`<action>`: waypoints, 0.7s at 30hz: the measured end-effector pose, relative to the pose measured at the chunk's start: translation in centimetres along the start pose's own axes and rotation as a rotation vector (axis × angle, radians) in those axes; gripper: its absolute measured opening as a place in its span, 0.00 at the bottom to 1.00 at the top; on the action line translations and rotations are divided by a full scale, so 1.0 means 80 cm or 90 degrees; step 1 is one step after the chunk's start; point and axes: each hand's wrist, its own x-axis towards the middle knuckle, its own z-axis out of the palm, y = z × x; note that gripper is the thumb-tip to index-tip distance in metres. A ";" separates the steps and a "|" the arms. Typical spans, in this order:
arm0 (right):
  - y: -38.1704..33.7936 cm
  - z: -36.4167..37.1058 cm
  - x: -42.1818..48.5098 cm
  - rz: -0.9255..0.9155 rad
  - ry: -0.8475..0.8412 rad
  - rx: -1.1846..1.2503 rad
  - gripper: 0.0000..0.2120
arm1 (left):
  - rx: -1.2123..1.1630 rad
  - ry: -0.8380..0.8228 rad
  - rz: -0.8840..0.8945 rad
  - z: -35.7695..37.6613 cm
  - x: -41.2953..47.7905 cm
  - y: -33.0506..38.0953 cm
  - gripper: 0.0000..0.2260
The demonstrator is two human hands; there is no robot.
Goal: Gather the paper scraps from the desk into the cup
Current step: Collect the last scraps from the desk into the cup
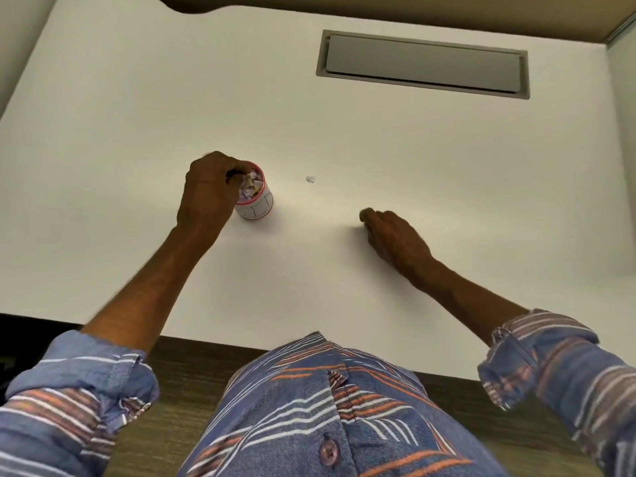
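Observation:
A small white cup (258, 210) with a red rim stands on the white desk (137, 115), left of centre. Crumpled paper scraps (250, 189) fill it to the top. My left hand (206, 194) curls over the cup's left side, its fingertips pinched together over the rim; whether they hold a scrap is hidden. One tiny white scrap (310, 179) lies on the desk to the right of the cup. My right hand (392, 239) rests on the desk further right, fingers curled under and nothing visible in them.
A grey recessed cable hatch (421, 63) is set in the desk at the back right. The desk's front edge runs just before my body, with dark wood floor (192, 373) below. A partition wall (623, 132) borders the right side.

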 end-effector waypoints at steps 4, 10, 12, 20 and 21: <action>-0.039 -0.004 0.061 0.044 0.041 0.109 0.11 | 0.009 0.009 -0.010 0.001 -0.003 0.004 0.09; -0.090 0.001 0.147 0.032 -0.018 0.114 0.21 | -0.036 0.034 -0.019 -0.011 -0.007 0.006 0.09; -0.090 0.004 0.160 0.015 -0.056 0.033 0.18 | -0.039 0.048 -0.019 -0.014 -0.008 0.001 0.08; -0.083 0.004 0.138 -0.036 -0.042 -0.063 0.07 | -0.074 0.065 -0.036 -0.011 -0.018 -0.012 0.08; -0.080 0.005 0.134 -0.026 -0.036 -0.054 0.07 | -0.076 0.067 -0.034 -0.011 -0.018 -0.012 0.08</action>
